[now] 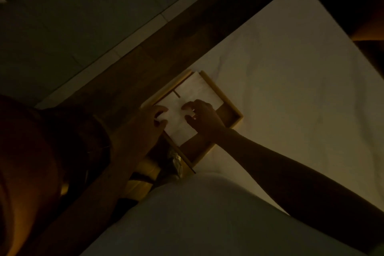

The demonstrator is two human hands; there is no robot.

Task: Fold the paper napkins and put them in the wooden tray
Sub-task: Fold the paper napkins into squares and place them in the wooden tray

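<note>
Closest to you, a pale rounded bulk of white cloth (pixel 207 214) fills the bottom of the view; whether it is clothing or a cushion is too dim to tell. Just beyond it, the light wooden square tray with a raised rim (pixel 216 89) sits at the left edge of the wrinkled white cloth surface (pixel 291 79), beside a dark wooden border (pixel 187 33).

The white folded paper napkin (pixel 178 118) already lies inside the tray, against its left and far sides. Its long axis runs from the far corner back toward you. Dark bare tray floor shows on the right and near sides.

Your left hand (pixel 143 129) is at the napkin's left edge and your right hand (pixel 204 118) at its right edge, so the paper lies directly between them, across its short axis. Both hands are equally near. The fingers of both are bent, with the tips down on or at the paper. In this light you cannot tell whether they pinch it or only press it.

By the look of it, you are seating the napkin. Any squaring-up likely means sliding it along that long axis, with the free room on your right hand's side.
</note>
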